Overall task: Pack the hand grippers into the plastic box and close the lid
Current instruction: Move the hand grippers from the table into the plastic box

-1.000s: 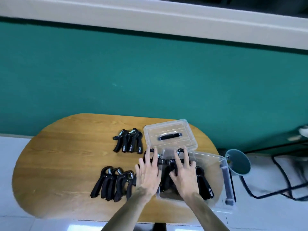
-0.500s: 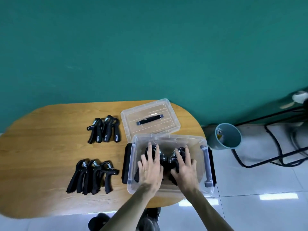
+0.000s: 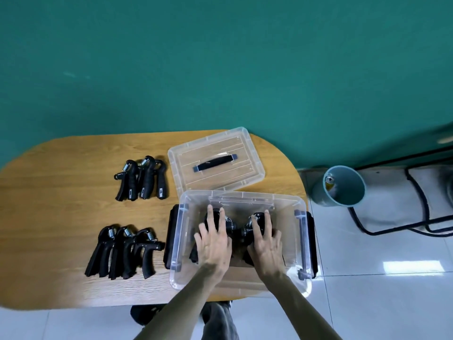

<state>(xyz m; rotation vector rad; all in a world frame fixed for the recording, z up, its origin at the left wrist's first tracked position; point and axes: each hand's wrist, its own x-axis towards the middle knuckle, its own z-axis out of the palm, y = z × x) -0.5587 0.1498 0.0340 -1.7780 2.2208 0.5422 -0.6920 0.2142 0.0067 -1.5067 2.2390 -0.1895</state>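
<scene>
Teal wall behind, and a rounded wooden surface in front of it carrying everything. On its right end sits the clear plastic box, lid off; the lid lies flat just behind it with its dark handle up. Both hands are down inside the box: the left hand and the right hand lie with fingers spread and fairly straight on the black hand grippers in the box, pressing rather than clutching, so neither grip is closed around anything. Two groups wait outside: three grippers at the back and the front group, near the box's left wall.

Seems to me the person is bedding down the first batch. Done well, that means pushing them flat and snug toward one wall, springs nested, leaving floor for the rest, and keeping everything below the rim so the lid can seat later
</scene>
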